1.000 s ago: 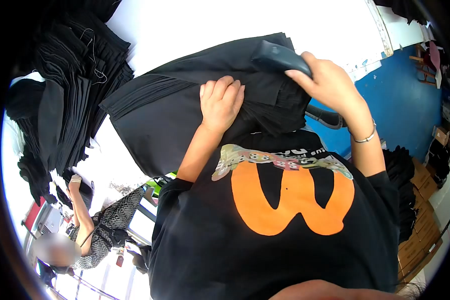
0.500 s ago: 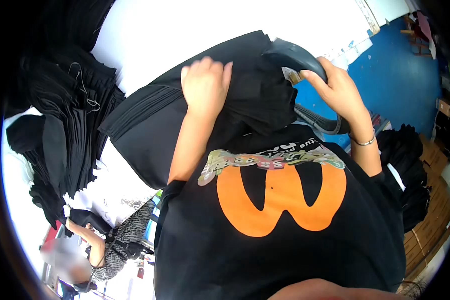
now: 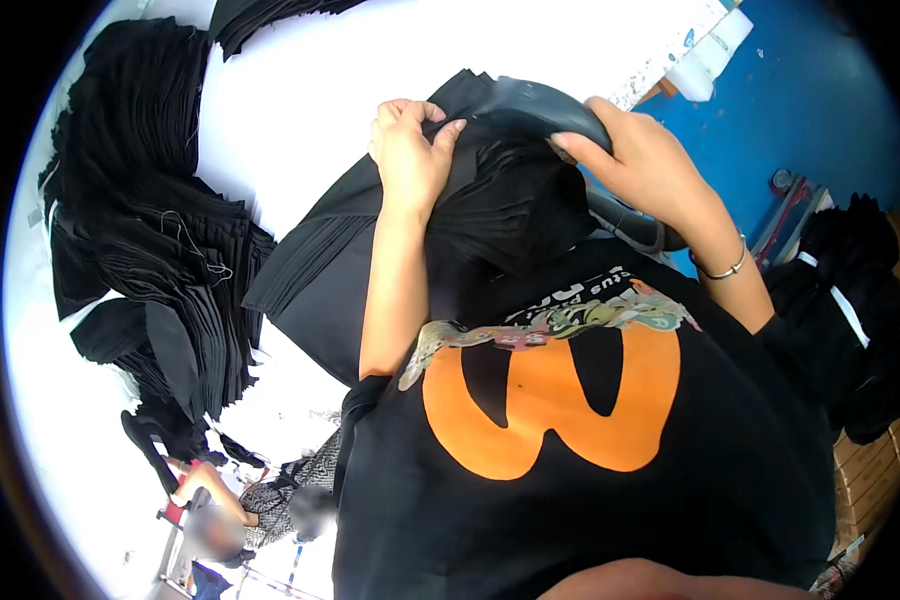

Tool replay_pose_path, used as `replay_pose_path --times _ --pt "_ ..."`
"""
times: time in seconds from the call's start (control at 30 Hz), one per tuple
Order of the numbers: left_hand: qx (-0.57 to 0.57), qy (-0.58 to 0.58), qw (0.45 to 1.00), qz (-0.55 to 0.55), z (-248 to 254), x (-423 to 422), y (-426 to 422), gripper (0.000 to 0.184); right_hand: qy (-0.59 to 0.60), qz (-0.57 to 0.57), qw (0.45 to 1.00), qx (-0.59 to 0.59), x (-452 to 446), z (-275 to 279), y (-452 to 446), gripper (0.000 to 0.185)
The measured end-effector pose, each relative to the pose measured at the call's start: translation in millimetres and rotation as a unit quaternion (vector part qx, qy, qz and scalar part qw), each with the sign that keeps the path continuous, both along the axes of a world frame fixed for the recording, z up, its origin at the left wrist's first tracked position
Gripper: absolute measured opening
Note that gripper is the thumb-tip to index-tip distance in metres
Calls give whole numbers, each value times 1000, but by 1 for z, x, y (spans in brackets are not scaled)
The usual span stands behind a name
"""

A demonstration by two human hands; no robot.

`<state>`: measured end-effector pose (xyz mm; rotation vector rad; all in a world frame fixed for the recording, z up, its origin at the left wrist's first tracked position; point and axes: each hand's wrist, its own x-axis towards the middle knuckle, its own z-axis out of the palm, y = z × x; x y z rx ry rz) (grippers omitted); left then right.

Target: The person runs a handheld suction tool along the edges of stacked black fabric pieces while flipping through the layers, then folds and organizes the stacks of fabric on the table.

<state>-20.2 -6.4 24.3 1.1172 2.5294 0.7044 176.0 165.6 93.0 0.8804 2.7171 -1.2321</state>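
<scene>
A stack of black cloth pieces (image 3: 510, 215) lies before me, its layered folds hanging toward my shirt. My left hand (image 3: 410, 155) is on the upper part of the stack, thumb and curled fingers closed on the edge of the top black cloth (image 3: 355, 190). My right hand (image 3: 645, 160) grips a smooth, dark, curved suction nozzle (image 3: 550, 108). Its tip rests at the far edge of the cloth, close to my left fingers, and the exact contact is blurred. A ribbed hose (image 3: 625, 222) runs below my right hand.
Large piles of black cloth (image 3: 170, 250) cover the left of the white table (image 3: 300, 110). Bundled black cloth (image 3: 855, 300) with white ties sits at right, by cardboard (image 3: 875, 470). Another person (image 3: 220, 500) works at lower left. The blue floor (image 3: 770, 110) lies beyond the table edge.
The nozzle and my right hand have moved left, closer to my left hand. My left fingers, flatter before, now pinch the cloth edge. The view has shifted.
</scene>
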Motion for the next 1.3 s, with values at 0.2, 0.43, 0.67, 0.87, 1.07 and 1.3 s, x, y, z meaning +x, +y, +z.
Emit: replay_pose_path --times 0.2,0.43,0.67,0.87,1.07,1.3 --pt "26 -61 995 -77 29 0 -4 27 71 -13 996 54 -27 -20 10 47" --pt "117 59 991 -14 17 -10 6 18 50 12 999 -15 -6 -23 17 47" --pt "93 -93 991 27 -8 -13 22 9 50 29 996 -70 17 -23 34 47" --pt "178 -217 956 80 -23 -14 14 7 130 8 992 1 -20 -50 33 41" --pt "167 -213 959 79 -24 -14 13 4 41 66 993 -87 15 -40 50 42" --pt "171 -218 961 10 28 -14 -17 12 59 20 993 -95 8 -29 29 42"
